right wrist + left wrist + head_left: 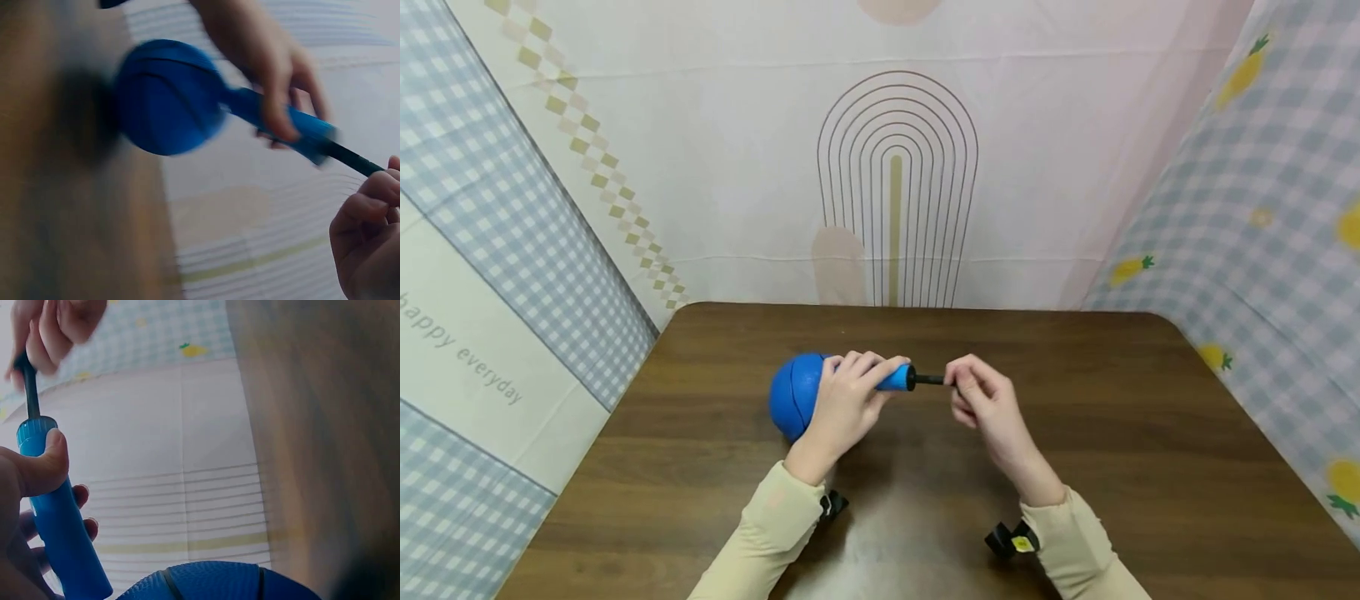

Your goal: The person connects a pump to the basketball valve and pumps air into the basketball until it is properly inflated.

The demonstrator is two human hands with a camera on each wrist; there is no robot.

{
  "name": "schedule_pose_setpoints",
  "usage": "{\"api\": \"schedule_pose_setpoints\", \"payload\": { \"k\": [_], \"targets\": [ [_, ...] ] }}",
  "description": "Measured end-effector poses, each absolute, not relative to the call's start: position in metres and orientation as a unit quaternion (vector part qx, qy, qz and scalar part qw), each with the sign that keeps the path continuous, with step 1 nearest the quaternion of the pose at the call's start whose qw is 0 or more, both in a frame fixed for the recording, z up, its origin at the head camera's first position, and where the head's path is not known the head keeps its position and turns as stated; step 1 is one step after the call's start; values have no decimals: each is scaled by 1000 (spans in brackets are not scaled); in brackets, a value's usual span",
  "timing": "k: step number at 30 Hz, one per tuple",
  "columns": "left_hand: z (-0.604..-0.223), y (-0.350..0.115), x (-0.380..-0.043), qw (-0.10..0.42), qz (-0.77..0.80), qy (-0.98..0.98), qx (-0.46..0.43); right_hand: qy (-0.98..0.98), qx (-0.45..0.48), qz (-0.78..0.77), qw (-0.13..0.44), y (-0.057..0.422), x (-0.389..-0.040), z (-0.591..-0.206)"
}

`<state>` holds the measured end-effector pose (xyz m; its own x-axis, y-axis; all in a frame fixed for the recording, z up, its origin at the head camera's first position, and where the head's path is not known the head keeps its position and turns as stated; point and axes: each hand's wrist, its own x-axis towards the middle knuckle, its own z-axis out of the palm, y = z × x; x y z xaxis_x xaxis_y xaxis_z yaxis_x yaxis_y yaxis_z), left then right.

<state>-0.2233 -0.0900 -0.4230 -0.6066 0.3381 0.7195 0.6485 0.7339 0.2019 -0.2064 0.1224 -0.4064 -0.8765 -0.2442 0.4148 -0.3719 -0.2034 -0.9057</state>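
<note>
A blue ball with black seam lines (792, 398) rests on the table, left of centre. Against its right side lies a blue hand pump (895, 379), pointing to the right. My left hand (844, 400) grips the pump's barrel, thumb near the ribbed cap in the left wrist view. Out of the barrel's far end comes a black rod (353, 158). My right hand (985, 404) pinches the rod's outer end, its fingers curled over the handle and hiding most of it. In the right wrist view the pump's narrow end meets the ball; a needle cannot be made out.
The brown wooden table (715, 500) stretches around both hands. A pale patterned cloth (737, 167) hangs behind its back edge, with checked cloth (1285, 208) along the right side. Black wrist cameras (1011, 540) sit under the sleeves.
</note>
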Motion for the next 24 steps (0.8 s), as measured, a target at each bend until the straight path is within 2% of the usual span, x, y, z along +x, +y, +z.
{"api": "schedule_pose_setpoints", "payload": {
  "k": [4, 7, 10, 17, 20, 24],
  "targets": [
    [-427, -85, -220, 331, -221, -868, -296, -665, 245, 705, 9, 114, -208, -421],
    [-428, -83, -220, 321, -239, -865, -302, -687, 233, 689, 1, 118, -209, -418],
    [-427, -84, -222, 316, -257, -861, -303, -690, 223, 688, 15, 128, -209, -407],
    [-427, -94, -227, 329, -286, -860, -267, -625, 215, 744, 99, 152, -205, -384],
    [-428, -92, -227, 320, -295, -860, -268, -619, 231, 745, 96, 148, -204, -386],
    [-430, -83, -223, 300, -297, -863, -278, -648, 228, 724, 62, 133, -206, -398]
  ]
}}
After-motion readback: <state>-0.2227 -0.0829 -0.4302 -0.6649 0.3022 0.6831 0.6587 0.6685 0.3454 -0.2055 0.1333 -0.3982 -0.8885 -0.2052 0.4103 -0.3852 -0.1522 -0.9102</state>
